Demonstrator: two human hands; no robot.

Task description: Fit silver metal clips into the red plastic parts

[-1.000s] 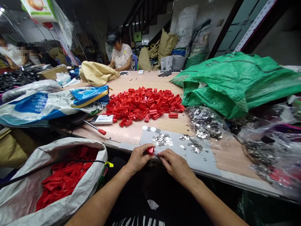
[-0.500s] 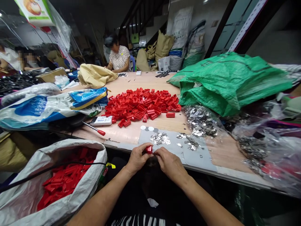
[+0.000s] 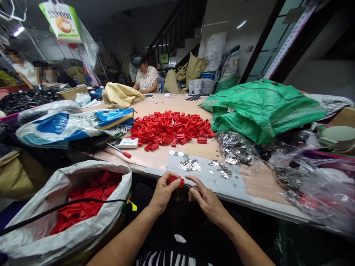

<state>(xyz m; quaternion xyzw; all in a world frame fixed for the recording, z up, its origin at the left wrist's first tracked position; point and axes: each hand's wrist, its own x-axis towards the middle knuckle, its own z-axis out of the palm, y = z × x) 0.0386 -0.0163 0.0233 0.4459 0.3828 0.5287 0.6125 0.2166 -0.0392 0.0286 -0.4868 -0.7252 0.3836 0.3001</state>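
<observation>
Between the thumb and fingers of my left hand (image 3: 164, 191) is a small red plastic part (image 3: 176, 181), held at the table's front edge. My right hand (image 3: 203, 196) is just right of it, index finger extended, thumb and other fingers pinched on something thin and small that I cannot make out. Beyond my hands, a pile of small silver metal pieces (image 3: 190, 164) lies on a grey sheet (image 3: 203, 178), with smaller clusters (image 3: 225, 171) to its right. A large heap of red parts (image 3: 169, 127) sits mid-table.
An open white sack (image 3: 126, 181) of red parts stands at the left. A red-handled screwdriver (image 3: 127, 154) and a white box (image 3: 127, 143) lie nearby. Green sacking (image 3: 257, 107) and clear bags (image 3: 235, 147) cover the right. A person (image 3: 146, 78) sits across the table.
My right hand has drawn slightly away from the red part, its index finger now lifted. More of the red part shows in my left hand. The view has tilted up and shifted left.
</observation>
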